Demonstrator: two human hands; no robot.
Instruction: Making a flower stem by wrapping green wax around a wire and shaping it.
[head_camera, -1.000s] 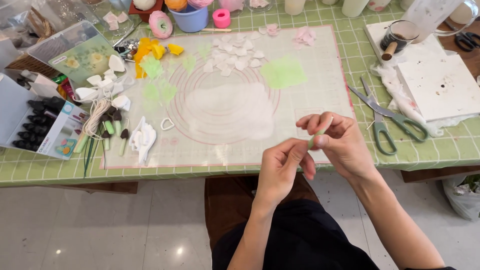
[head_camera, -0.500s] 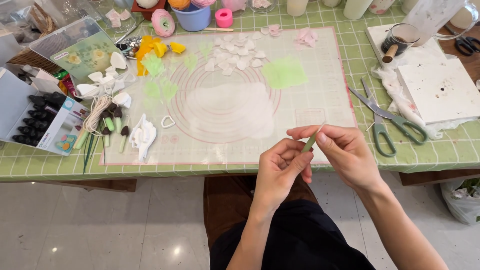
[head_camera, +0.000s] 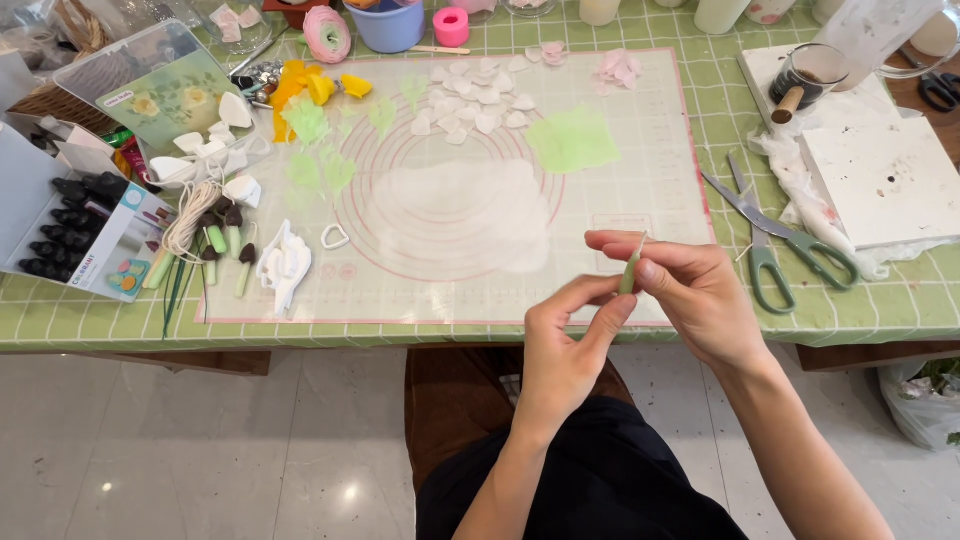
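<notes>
Both hands work at the near edge of the table, over the person's lap. The right hand (head_camera: 695, 295) pinches a small pale green stem piece (head_camera: 629, 274) between thumb and forefinger, holding it nearly upright with a thin tip poking out above; the remaining fingers curl loosely behind. The left hand (head_camera: 560, 350) sits just at 7 o'clock of it, thumb and forefinger closed on the lower end of the same piece, other fingers folded in. The piece hangs in the air above the front edge of the translucent work mat (head_camera: 450, 290) with red ring markings. At 2 o'clock from the hands lie green-handled scissors (head_camera: 780, 245) on the green checked tablecloth (head_camera: 900, 300), and beyond them a white block (head_camera: 885, 180). At 11 o'clock on the mat rests a pale green rolled sheet (head_camera: 573, 140), and farther along a scatter of white petals (head_camera: 475, 105). Toward 9 o'clock, well apart from the hands, are green-stemmed dark buds (head_camera: 222, 240), a white teardrop cutter (head_camera: 334, 236) and an open box of black bottles (head_camera: 70, 215)
</notes>
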